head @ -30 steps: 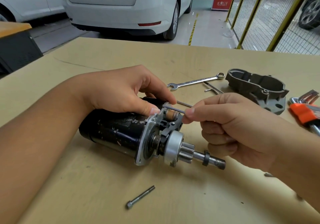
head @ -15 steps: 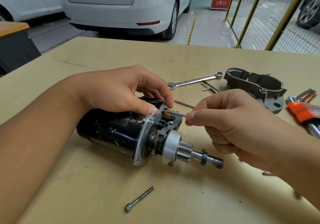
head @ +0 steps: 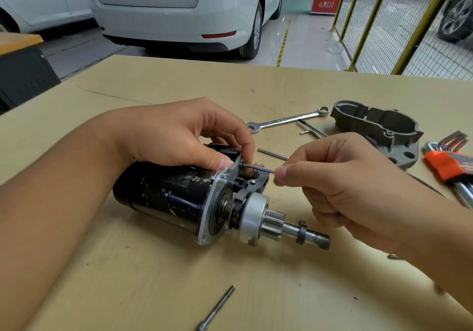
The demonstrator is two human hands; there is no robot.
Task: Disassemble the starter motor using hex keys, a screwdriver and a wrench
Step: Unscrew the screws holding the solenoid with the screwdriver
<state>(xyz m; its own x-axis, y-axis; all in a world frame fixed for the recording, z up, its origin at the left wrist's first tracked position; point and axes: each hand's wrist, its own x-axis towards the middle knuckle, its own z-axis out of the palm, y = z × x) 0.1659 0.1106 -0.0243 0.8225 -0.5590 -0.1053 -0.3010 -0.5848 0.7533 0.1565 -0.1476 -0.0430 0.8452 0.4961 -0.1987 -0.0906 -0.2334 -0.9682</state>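
The black starter motor (head: 169, 195) lies on its side on the table, its silver pinion gear and shaft (head: 276, 224) pointing right. My left hand (head: 176, 136) grips the top of the motor body, thumb on the metal flange. My right hand (head: 330, 177) pinches a thin hex key (head: 259, 167) whose tip sits at the upper part of the flange. The removed grey end housing (head: 378, 125) lies at the back right.
A combination wrench (head: 286, 120) and loose hex keys (head: 311, 129) lie behind the motor. An orange-holder hex key set (head: 446, 166) is at the right edge. A long bolt (head: 217, 307) lies near the front. The table (head: 128, 266) is pale wood; cars stand beyond.
My right hand has slid the hex key slightly left into the flange area; the left hand's index finger has come down beside the key's tip. The motor stays in place.
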